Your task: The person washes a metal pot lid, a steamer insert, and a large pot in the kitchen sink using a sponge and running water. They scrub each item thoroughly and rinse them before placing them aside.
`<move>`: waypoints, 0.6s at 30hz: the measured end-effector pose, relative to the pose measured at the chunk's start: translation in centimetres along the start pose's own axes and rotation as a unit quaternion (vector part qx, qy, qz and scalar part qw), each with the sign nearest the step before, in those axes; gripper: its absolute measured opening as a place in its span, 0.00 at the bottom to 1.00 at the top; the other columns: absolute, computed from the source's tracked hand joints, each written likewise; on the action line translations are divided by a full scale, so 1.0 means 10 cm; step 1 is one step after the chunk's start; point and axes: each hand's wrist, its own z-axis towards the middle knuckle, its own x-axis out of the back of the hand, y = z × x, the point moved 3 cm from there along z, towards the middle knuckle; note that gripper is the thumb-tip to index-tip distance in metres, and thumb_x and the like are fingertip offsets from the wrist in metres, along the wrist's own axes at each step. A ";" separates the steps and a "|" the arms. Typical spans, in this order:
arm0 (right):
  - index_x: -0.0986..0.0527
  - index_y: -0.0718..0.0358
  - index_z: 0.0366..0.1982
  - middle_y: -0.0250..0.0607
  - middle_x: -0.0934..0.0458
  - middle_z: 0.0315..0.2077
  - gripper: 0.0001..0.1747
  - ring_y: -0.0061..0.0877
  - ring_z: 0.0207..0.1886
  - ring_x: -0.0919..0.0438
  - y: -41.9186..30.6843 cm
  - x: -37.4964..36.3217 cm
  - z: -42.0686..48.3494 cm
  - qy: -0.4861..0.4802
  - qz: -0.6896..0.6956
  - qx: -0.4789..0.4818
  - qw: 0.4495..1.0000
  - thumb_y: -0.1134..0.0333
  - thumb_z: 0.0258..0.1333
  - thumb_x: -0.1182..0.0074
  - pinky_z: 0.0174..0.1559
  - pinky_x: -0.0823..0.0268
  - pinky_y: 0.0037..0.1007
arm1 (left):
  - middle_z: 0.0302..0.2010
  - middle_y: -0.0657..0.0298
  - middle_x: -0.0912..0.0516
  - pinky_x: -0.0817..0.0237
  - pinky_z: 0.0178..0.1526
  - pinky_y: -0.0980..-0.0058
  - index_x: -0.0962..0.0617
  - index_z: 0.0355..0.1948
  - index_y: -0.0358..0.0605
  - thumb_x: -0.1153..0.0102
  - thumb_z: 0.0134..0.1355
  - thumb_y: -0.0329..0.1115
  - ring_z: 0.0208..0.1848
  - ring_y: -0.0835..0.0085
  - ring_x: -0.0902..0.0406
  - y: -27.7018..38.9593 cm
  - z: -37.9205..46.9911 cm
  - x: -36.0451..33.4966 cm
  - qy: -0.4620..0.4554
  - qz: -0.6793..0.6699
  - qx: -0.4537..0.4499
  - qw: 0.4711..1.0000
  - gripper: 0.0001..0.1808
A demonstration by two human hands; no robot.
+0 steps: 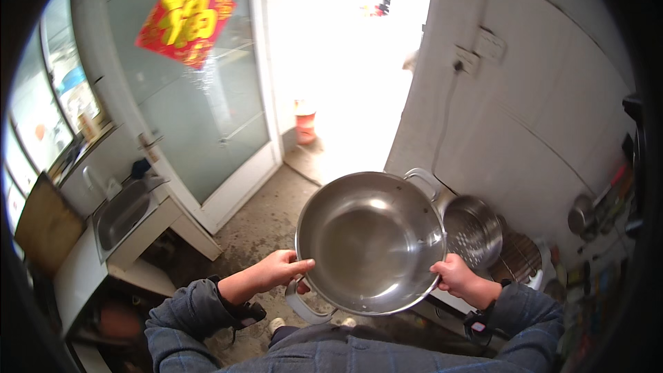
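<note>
A large stainless steel pot [362, 248] with two loop handles is held up in front of my body, its open top facing me. The inside looks bare and shiny, with a few small spots near the rim. My left hand [290, 272] grips the rim at the lower left, its thumb over the edge, close to one handle. My right hand [458, 277] pinches the rim at the lower right. The other handle sticks out at the pot's upper right, away from both hands.
A steel steamer pot with a perforated bottom [471, 233] and a round rack [518, 259] stand at the right. A sink [124, 215] and a wooden board [49, 225] are at the left. Ahead are a glass door [202, 93] and a bright doorway. Wall sockets [466, 59] hold a plugged cord.
</note>
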 end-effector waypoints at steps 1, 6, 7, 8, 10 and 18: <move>0.26 0.69 0.26 0.40 0.27 0.16 0.08 0.20 0.09 0.36 -0.03 -0.22 0.13 0.006 -0.025 0.002 1.000 0.71 0.57 0.50 0.10 0.52 0.26 | 0.46 0.56 0.16 0.25 0.34 0.77 0.25 0.57 0.33 0.41 0.68 0.46 0.36 0.68 0.13 -0.21 -0.13 0.17 0.004 -0.024 0.024 0.999 0.27; 0.22 0.74 0.30 0.46 0.21 0.19 0.12 0.23 0.12 0.31 -0.18 -1.76 0.71 -0.087 -0.237 0.053 0.966 0.70 0.54 0.49 0.14 0.42 0.27 | 0.30 0.59 0.16 0.32 0.23 0.76 0.20 0.48 0.33 0.38 0.62 0.37 0.23 0.69 0.20 -1.36 -0.80 0.97 0.154 -0.146 -0.027 0.977 0.18; 0.22 0.74 0.29 0.46 0.21 0.18 0.12 0.23 0.13 0.30 -0.21 -2.09 0.79 -0.112 -0.273 0.028 0.955 0.70 0.54 0.49 0.14 0.41 0.28 | 0.23 0.61 0.19 0.33 0.22 0.74 0.18 0.37 0.33 0.41 0.61 0.34 0.20 0.71 0.23 -1.60 -0.93 1.19 0.209 -0.131 0.011 0.969 0.11; 0.22 0.74 0.29 0.46 0.21 0.18 0.12 0.23 0.13 0.29 -0.24 -2.49 0.90 -0.114 -0.308 0.030 0.944 0.70 0.54 0.49 0.14 0.41 0.28 | 0.21 0.62 0.21 0.35 0.21 0.73 0.19 0.32 0.35 0.43 0.60 0.33 0.19 0.72 0.24 -1.78 -1.08 1.43 0.240 -0.144 0.004 0.960 0.10; 0.21 0.72 0.26 0.45 0.21 0.16 0.12 0.23 0.12 0.29 -0.20 -3.26 1.04 -0.112 -0.309 0.014 0.944 0.70 0.54 0.49 0.13 0.42 0.29 | 0.18 0.62 0.23 0.37 0.20 0.71 0.21 0.25 0.37 0.46 0.58 0.32 0.17 0.72 0.26 -2.17 -1.43 1.81 0.292 -0.177 0.020 0.940 0.10; 0.21 0.73 0.25 0.44 0.22 0.15 0.12 0.25 0.13 0.27 -0.23 -6.01 1.32 -0.320 -0.338 0.078 0.882 0.71 0.52 0.49 0.16 0.38 0.29 | 0.19 0.62 0.26 0.40 0.20 0.72 0.23 0.29 0.37 0.46 0.56 0.27 0.19 0.74 0.29 -3.22 -3.14 2.66 0.500 -0.342 0.033 0.795 0.04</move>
